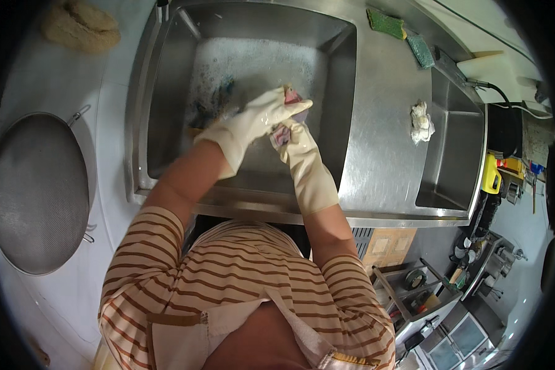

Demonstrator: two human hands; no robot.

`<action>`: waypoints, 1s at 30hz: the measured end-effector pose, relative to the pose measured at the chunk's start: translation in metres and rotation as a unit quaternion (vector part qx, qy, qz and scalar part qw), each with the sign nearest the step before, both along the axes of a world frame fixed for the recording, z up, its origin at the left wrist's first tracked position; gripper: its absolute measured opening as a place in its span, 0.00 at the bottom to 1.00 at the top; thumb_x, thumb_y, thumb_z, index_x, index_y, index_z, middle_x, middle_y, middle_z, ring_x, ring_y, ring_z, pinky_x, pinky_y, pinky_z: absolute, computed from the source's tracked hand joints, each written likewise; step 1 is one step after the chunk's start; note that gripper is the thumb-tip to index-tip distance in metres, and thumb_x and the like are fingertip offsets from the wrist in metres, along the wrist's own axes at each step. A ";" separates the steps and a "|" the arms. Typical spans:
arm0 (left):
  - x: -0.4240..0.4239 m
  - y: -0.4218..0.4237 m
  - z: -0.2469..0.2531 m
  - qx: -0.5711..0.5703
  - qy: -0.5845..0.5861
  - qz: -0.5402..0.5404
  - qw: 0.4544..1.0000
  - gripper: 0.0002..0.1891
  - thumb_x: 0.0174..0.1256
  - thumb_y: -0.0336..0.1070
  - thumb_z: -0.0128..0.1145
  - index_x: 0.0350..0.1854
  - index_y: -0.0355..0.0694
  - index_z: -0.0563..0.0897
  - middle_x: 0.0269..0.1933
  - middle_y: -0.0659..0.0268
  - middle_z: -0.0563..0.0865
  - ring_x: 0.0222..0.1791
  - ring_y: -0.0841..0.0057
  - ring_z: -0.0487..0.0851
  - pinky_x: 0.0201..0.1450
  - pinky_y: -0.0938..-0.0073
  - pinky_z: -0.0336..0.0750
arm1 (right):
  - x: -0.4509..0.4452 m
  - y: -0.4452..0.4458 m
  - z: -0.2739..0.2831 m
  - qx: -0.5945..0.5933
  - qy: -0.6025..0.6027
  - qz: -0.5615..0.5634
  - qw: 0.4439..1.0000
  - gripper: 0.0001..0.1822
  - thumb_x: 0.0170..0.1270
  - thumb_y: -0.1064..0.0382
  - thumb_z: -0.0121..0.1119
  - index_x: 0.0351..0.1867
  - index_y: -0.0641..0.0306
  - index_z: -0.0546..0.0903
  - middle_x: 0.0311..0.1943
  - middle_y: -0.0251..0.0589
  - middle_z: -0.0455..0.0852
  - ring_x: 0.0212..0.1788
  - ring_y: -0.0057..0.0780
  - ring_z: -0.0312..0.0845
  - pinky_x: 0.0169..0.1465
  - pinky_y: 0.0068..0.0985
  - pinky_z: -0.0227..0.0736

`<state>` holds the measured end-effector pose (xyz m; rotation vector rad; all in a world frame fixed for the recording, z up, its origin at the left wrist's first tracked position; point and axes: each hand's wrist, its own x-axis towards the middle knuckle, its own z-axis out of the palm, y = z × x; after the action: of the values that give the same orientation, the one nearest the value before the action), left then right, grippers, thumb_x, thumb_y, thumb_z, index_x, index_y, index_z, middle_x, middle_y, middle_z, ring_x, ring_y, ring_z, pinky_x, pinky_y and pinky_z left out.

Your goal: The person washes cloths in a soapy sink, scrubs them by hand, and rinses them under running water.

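Both my hands wear cream rubber gloves and meet over the large stainless-steel sink basin (342, 92). My left hand (277, 108) is closed around a wet pink and purple cloth (292, 96), its fingers pointing right. Just below it, my right hand (296, 134) grips a lower part that looks like the same cloth. Soapy water (254, 53) with foam lies in the basin beneath. Dark and brownish items, blurred under the suds, show left of my hands; what they are I cannot tell.
Right of the basin, a green scouring sponge (385, 24), a teal scouring pad (420, 51) and a crumpled white cloth (421, 122) lie on the steel drainboard. A smaller basin (453, 152) is beyond. A large round mesh strainer (39, 194) rests at left, below a brown cloth (81, 27).
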<state>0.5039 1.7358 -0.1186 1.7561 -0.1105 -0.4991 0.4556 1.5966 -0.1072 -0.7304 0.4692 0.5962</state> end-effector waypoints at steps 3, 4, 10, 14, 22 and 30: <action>0.026 0.002 0.069 -0.051 0.237 -0.048 0.969 0.42 0.61 0.53 0.75 0.75 0.44 0.71 0.65 0.52 0.80 0.68 0.63 0.75 0.67 0.62 0.74 | 0.017 -0.009 0.002 0.165 0.167 -0.019 0.972 0.10 0.70 0.66 0.59 0.46 0.71 0.79 0.37 0.43 0.83 0.29 0.29 0.79 0.30 0.22 0.80; 0.028 0.023 0.065 -0.130 0.189 -0.033 0.973 0.45 0.61 0.57 0.74 0.77 0.43 0.68 0.68 0.49 0.78 0.72 0.61 0.71 0.71 0.59 0.72 | 0.022 -0.006 0.018 0.208 0.150 0.021 0.966 0.09 0.69 0.66 0.60 0.44 0.71 0.79 0.34 0.42 0.83 0.27 0.28 0.77 0.29 0.21 0.79; 0.051 0.028 0.094 -0.415 0.108 -0.074 0.900 0.40 0.66 0.53 0.70 0.73 0.36 0.69 0.67 0.50 0.79 0.69 0.59 0.76 0.68 0.54 0.77 | 0.047 0.006 0.090 0.280 0.114 0.095 0.948 0.12 0.66 0.60 0.67 0.40 0.66 0.79 0.30 0.38 0.81 0.22 0.20 0.71 0.21 0.16 0.66; 0.062 0.018 0.110 -0.239 0.140 0.061 0.959 0.32 0.63 0.38 0.72 0.67 0.32 0.74 0.53 0.50 0.86 0.52 0.62 0.87 0.54 0.61 0.85 | 0.055 0.004 0.085 0.143 0.049 0.169 0.974 0.11 0.67 0.58 0.68 0.38 0.62 0.81 0.28 0.35 0.80 0.21 0.18 0.69 0.19 0.15 0.61; 0.022 -0.020 0.042 0.283 0.135 0.057 0.948 0.10 0.66 0.32 0.61 0.48 0.43 0.86 0.39 0.62 0.88 0.35 0.73 0.83 0.38 0.67 0.76 | 0.017 0.023 0.016 -0.307 -0.022 0.265 0.914 0.05 0.56 0.70 0.67 0.26 0.58 0.82 0.17 0.34 0.78 0.17 0.26 0.71 0.20 0.27 0.60; -0.009 -0.025 -0.008 0.268 0.227 0.143 0.925 0.19 0.65 0.44 0.67 0.51 0.38 0.84 0.47 0.55 0.90 0.47 0.60 0.87 0.52 0.64 0.78 | 0.002 0.000 0.021 -0.399 -0.227 0.492 0.740 0.14 0.62 0.55 0.71 0.30 0.64 0.84 0.17 0.33 0.77 0.21 0.25 0.74 0.27 0.30 0.69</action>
<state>0.4949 1.7108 -0.1263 2.0841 0.6597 -0.7539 0.4574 1.5966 -0.0862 -1.9574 -0.2237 1.1752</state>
